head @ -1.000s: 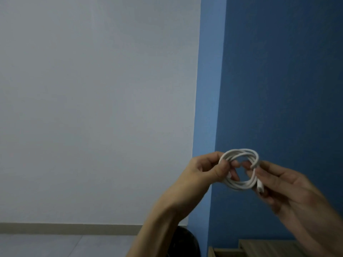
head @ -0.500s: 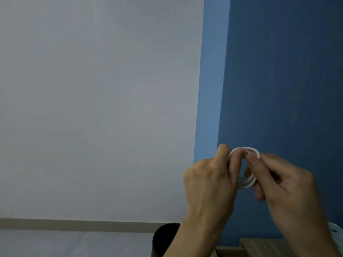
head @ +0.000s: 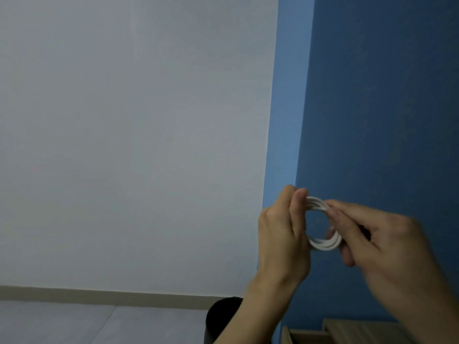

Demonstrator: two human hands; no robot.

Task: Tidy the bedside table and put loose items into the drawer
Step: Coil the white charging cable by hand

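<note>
A white cable point(head: 323, 244) is wound into a small coil and held up in front of the blue wall. My left hand point(head: 280, 234) pinches the coil's left side, its back toward me. My right hand point(head: 380, 247) grips the coil's right side with fingers curled over the strands. Only a wooden strip of the bedside table point(head: 347, 330) shows at the bottom right edge, partly behind my right forearm. The drawer is not clearly visible.
A black round bin point(head: 218, 319) stands on the floor at the bottom, left of the table. A white wall point(head: 136, 145) fills the left, a blue wall point(head: 385, 95) the right. A beige skirting strip point(head: 99, 295) runs along the grey floor.
My left hand has turned so its back faces me and moved closer to the right hand. The coil has been drawn tighter and smaller between both hands. The view tilted slightly down.
</note>
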